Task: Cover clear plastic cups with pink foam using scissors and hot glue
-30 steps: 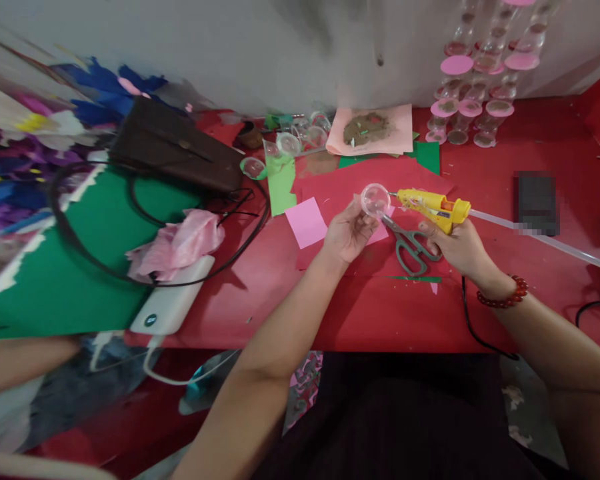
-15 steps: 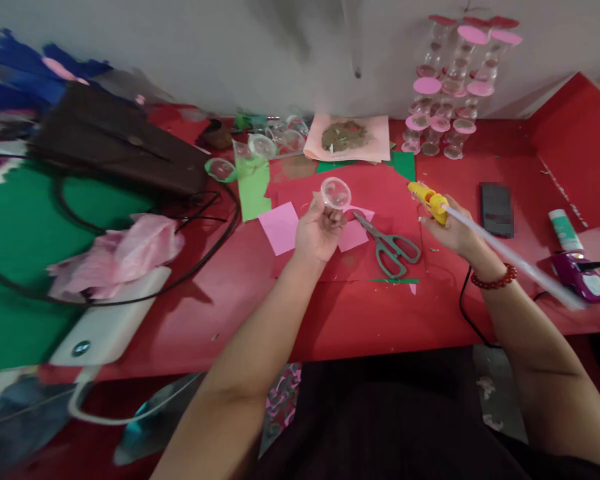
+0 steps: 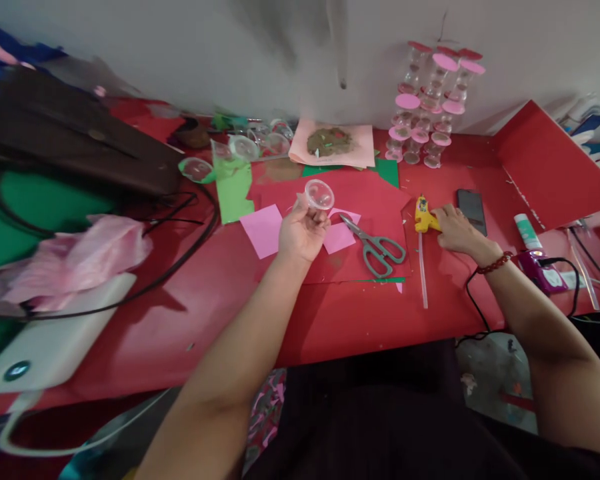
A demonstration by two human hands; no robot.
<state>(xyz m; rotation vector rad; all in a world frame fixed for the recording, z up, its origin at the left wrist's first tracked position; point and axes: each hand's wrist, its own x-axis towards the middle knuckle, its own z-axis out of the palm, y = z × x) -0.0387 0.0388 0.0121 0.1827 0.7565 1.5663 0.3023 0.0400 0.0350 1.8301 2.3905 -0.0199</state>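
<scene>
Cup: clear, held up in left hand, fingers closed round it, above red paper. Right hand well apart from left, at the grip of yellow glue gun, which lies on red table; cannot tell how firmly fingers close. Scissors on the paper, between cup and gun. Phone just beyond right hand.
</scene>
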